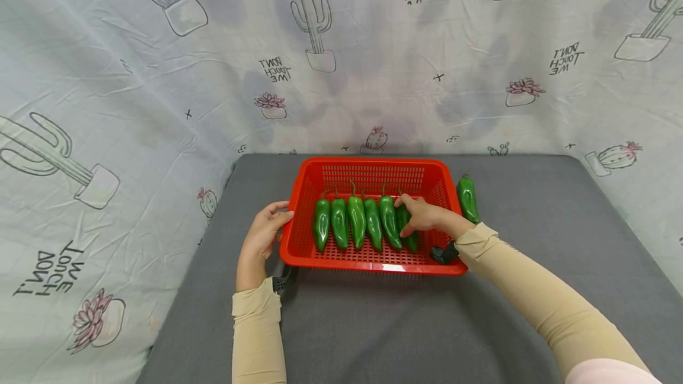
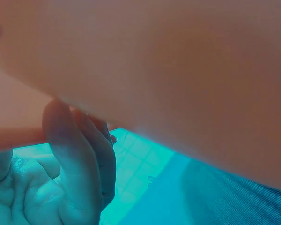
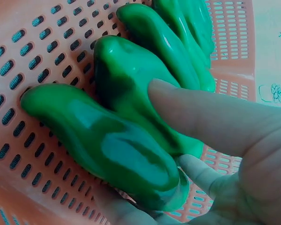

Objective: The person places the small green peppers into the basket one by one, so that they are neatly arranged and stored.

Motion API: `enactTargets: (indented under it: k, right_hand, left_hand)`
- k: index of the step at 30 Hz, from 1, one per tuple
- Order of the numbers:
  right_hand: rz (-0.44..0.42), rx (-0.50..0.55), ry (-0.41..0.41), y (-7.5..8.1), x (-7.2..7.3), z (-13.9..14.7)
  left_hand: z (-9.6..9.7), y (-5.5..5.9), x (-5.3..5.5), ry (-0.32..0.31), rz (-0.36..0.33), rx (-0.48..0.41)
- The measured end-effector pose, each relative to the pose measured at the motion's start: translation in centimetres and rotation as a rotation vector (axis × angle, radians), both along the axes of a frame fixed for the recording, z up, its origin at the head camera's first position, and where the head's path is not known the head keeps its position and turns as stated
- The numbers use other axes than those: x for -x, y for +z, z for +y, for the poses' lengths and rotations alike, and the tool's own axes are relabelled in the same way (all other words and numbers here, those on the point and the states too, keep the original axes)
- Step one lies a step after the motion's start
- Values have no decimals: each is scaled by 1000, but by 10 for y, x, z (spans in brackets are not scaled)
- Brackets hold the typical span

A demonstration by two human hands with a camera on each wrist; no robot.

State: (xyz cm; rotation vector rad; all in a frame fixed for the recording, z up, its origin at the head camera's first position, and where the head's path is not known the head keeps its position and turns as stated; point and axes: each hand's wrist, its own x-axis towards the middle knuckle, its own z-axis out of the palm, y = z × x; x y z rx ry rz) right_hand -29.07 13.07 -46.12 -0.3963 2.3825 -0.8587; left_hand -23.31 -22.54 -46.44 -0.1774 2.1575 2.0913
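A red plastic basket (image 1: 368, 265) with slotted walls stands on the grey tabletop. Inside it, several long green peppers (image 1: 322, 224) lie side by side in a row, stems pointing away. At the basket's left rim, my left hand (image 1: 263, 233) grips the edge with the thumb over it. My right hand (image 1: 424, 216) reaches over the right wall to the rightmost green pepper (image 3: 107, 145), its digits around the stem end. In the right wrist view, one fingertip (image 3: 164, 91) overlaps the neighbouring pepper (image 3: 131, 70). The left wrist view shows curled fingers (image 2: 77, 154) under a blurred reddish surface.
Another green pepper (image 1: 468, 199) lies on the grey tabletop (image 1: 539, 236) just outside the basket's right wall. Behind and to the left hangs a pale cloth (image 1: 373, 88) printed with cacti. A dark wrist device (image 1: 444, 253) sits inside the basket's right front corner.
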Motion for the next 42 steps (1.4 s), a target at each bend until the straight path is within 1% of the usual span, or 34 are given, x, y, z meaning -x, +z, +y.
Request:
enactTargets:
  k: [8, 14, 22, 27, 30, 35, 38, 42]
  right_hand:
    - [19, -1, -12, -1, 1, 1]
    - [52, 4, -20, 2, 0, 2]
    - [103, 39, -54, 7, 2, 4]
    - [128, 77, -76, 9, 6, 6]
    - [138, 127, -77, 14, 7, 9]
    - [138, 223, -82, 29, 10, 16]
    - [144, 236, -99, 38, 10, 22]
    - [163, 213, -125, 49, 10, 31]
  left_hand:
    - [0, 1, -1, -1, -2, 3]
    - [0, 1, -1, 0, -2, -4]
    - [-1, 0, 0, 0, -1, -19]
    - [-2, 0, -2, -5, -5, -8]
    - [-2, 0, -2, -8, -8, -7]
    - [-2, 2, -1, -12, -6, -19]
    - [-1, 2, -1, -12, -3, -20]
    - [0, 2, -1, -13, -4, -15]
